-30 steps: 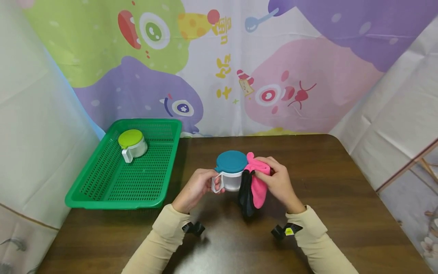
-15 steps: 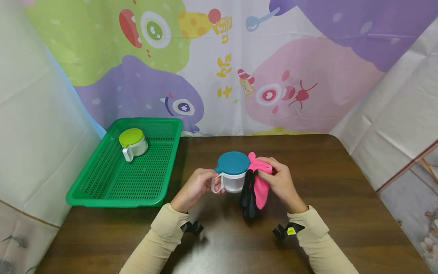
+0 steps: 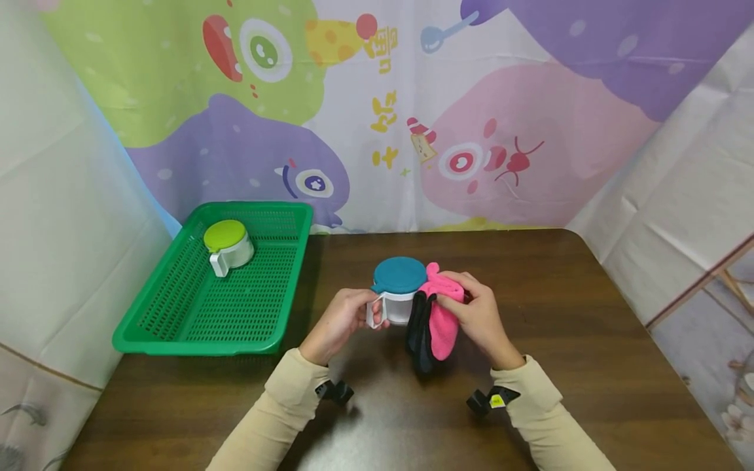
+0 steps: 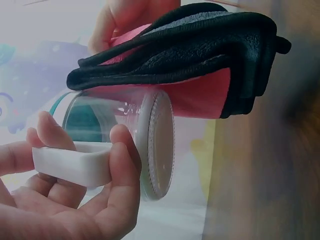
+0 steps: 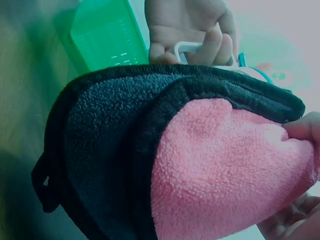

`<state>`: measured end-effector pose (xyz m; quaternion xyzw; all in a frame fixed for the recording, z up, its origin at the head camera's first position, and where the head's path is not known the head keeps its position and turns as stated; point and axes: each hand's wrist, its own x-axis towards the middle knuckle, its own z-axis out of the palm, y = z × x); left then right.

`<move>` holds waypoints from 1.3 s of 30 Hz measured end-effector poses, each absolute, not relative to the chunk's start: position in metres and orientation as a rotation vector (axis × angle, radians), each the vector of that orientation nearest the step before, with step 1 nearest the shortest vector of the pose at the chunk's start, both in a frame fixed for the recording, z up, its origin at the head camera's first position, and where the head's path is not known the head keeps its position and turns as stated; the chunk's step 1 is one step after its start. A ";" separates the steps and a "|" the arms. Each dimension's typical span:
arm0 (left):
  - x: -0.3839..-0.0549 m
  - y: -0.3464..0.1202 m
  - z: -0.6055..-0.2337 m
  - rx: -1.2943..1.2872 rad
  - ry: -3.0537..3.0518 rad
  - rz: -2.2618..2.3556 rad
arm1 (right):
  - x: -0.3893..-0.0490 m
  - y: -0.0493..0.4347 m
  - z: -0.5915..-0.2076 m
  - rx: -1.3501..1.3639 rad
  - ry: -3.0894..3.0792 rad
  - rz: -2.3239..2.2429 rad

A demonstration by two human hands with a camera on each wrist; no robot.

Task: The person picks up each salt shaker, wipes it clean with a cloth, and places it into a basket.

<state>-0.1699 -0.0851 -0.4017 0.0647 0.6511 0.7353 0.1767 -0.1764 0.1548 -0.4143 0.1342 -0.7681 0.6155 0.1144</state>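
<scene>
My left hand (image 3: 341, 322) grips the white handle (image 4: 75, 165) of a clear seasoning jar (image 3: 399, 307) with a blue lid (image 3: 400, 275). In the left wrist view the jar's ridged base (image 4: 161, 145) faces right, with fingers curled through the handle. My right hand (image 3: 480, 314) pinches a folded pink cloth (image 3: 443, 327) with dark grey inner side and black edging. The cloth lies against the jar's right side. In the right wrist view the cloth (image 5: 210, 170) fills the front and hides most of the jar.
A green perforated basket (image 3: 212, 348) stands on the left of the brown wooden table (image 3: 565, 327). Inside it sits a similar jar with a lime-green lid (image 3: 226, 235). A cartoon-printed curtain (image 3: 377, 196) hangs behind the table.
The jar and cloth shift slightly, first a little right, then back left. Both hands keep their holds, and the basket stays in place.
</scene>
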 end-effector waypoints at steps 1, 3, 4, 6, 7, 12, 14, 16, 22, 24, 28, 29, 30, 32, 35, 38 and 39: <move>-0.170 -0.085 -0.402 0.175 1.843 2.084 | -0.176 0.154 -0.414 0.386 -2.248 1.800; -0.171 -0.084 -0.402 0.157 1.845 2.090 | -0.175 0.152 -0.414 0.369 -2.248 1.793; -0.171 -0.083 -0.403 0.151 1.849 2.092 | -0.175 0.151 -0.415 0.358 -2.251 1.789; -0.172 -0.082 -0.403 0.133 1.852 2.104 | -0.175 0.150 -0.415 0.335 -2.262 1.779; -0.172 -0.082 -0.404 0.126 1.857 2.108 | -0.174 0.149 -0.415 0.319 -2.272 1.777; -0.173 -0.078 -0.408 0.120 1.887 2.108 | -0.171 0.144 -0.415 0.241 -2.316 1.761; -0.173 -0.077 -0.409 0.123 1.893 2.106 | -0.170 0.142 -0.414 0.225 -2.322 1.758; -0.172 -0.077 -0.409 0.123 1.897 2.105 | -0.169 0.141 -0.413 0.216 -2.325 1.759; -0.172 -0.079 -0.408 0.128 1.915 2.074 | -0.171 0.147 -0.413 0.249 -2.323 1.773; -0.172 -0.080 -0.407 0.135 1.920 2.060 | -0.172 0.149 -0.414 0.273 -2.314 1.786; -0.172 -0.081 -0.407 0.159 1.917 2.043 | -0.172 0.152 -0.415 0.299 -2.308 1.819; -0.172 -0.082 -0.408 0.167 1.912 2.044 | -0.173 0.153 -0.414 0.302 -2.311 1.825; -0.172 -0.082 -0.408 0.179 1.908 2.044 | -0.173 0.154 -0.414 0.303 -2.317 1.829; -0.171 -0.083 -0.409 0.205 1.904 2.044 | -0.173 0.155 -0.413 0.308 -2.334 1.829; -0.171 -0.085 -0.410 0.267 1.892 2.047 | -0.173 0.158 -0.411 0.317 -2.357 1.819; -0.170 -0.086 -0.409 0.330 1.873 2.047 | -0.175 0.162 -0.410 0.332 -2.371 1.819; -0.170 -0.087 -0.408 0.350 1.864 2.048 | -0.175 0.163 -0.410 0.341 -2.375 1.820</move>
